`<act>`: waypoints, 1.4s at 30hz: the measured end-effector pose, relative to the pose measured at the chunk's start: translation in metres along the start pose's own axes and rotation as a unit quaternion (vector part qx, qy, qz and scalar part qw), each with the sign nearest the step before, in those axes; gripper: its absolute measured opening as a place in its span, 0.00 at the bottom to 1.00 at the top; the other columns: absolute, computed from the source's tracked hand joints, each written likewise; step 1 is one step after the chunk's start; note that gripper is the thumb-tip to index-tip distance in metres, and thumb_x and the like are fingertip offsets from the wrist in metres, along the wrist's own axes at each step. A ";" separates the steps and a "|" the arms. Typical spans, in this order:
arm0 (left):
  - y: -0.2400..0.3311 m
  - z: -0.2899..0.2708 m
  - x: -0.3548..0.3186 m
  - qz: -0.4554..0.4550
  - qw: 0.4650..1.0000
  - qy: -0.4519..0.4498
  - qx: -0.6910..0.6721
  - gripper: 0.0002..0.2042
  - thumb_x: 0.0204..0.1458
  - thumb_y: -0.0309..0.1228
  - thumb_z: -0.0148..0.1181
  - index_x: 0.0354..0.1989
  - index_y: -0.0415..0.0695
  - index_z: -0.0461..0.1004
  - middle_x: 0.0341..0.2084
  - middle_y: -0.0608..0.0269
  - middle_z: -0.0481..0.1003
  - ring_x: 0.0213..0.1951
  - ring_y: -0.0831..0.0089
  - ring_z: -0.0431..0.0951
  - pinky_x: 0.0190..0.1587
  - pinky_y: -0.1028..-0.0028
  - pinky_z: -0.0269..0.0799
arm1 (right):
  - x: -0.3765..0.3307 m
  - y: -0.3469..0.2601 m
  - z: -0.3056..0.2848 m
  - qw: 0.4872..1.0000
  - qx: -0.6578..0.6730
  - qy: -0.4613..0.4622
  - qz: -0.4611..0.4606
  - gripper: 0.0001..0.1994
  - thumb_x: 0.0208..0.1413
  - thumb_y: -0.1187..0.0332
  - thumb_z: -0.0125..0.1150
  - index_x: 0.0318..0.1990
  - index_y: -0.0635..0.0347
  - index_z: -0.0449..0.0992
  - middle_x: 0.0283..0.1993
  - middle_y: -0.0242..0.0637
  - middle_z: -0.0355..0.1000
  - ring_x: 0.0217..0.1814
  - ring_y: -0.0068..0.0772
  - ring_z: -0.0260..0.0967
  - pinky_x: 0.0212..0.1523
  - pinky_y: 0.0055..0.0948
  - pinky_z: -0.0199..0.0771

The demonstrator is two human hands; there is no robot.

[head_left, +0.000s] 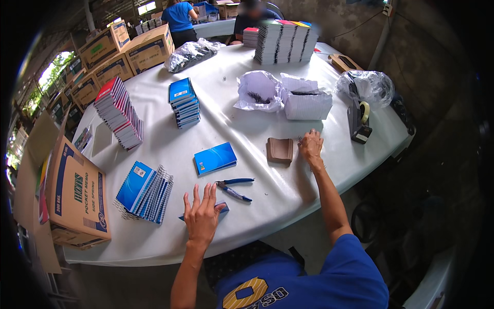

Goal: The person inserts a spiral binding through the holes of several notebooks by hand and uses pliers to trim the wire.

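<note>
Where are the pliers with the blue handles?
In the head view, the blue-handled metal pliers lie on the white table, just beyond the left hand and in front of the flat blue notebook.

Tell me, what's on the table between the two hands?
In the head view, blue-handled pliers lie on the white table between the left hand and right hand. A brown holder sits just left of the right hand.
</note>
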State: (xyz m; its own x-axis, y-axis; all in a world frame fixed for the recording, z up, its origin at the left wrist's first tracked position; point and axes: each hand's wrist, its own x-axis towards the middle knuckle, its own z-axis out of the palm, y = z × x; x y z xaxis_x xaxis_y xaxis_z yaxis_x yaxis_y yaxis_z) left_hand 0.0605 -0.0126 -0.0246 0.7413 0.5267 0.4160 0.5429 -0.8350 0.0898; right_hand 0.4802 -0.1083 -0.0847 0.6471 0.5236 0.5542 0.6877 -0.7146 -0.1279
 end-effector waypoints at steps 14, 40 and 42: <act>-0.002 -0.002 0.001 -0.001 1.000 -0.009 -0.015 0.30 0.51 0.44 0.62 0.64 0.49 0.67 0.58 0.60 0.72 0.62 0.48 0.67 0.65 0.44 0.53 | -0.069 -0.165 -0.132 0.755 0.534 -0.331 -0.191 0.07 0.49 0.80 0.63 0.37 0.62 0.79 0.35 0.38 0.73 0.37 0.36 0.75 0.38 0.32 0.75; -0.006 -0.006 0.001 0.008 0.998 -0.056 -0.038 0.30 0.51 0.39 0.64 0.65 0.53 0.65 0.53 0.66 0.76 0.55 0.54 0.74 0.56 0.52 0.69 | -0.087 -0.179 -0.145 0.749 0.392 -0.421 -0.327 0.07 0.55 0.70 0.61 0.39 0.62 0.73 0.40 0.42 0.70 0.43 0.46 0.70 0.41 0.40 0.70; -0.005 -0.009 0.004 0.012 0.996 -0.063 -0.057 0.30 0.52 0.40 0.63 0.66 0.55 0.64 0.54 0.66 0.75 0.53 0.54 0.76 0.53 0.55 0.72 | -0.090 -0.184 -0.152 0.790 0.408 -0.276 -0.365 0.07 0.56 0.70 0.59 0.39 0.62 0.73 0.41 0.43 0.71 0.43 0.47 0.71 0.41 0.41 0.71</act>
State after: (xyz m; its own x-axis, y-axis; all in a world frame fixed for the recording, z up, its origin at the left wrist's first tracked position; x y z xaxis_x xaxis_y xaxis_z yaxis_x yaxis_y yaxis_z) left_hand 0.0575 -0.0078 -0.0148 0.8007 0.5163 0.3038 0.4812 -0.8564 0.1872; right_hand 0.2456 -0.0949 0.0143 -0.1308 0.9414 0.3110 0.7815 0.2909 -0.5520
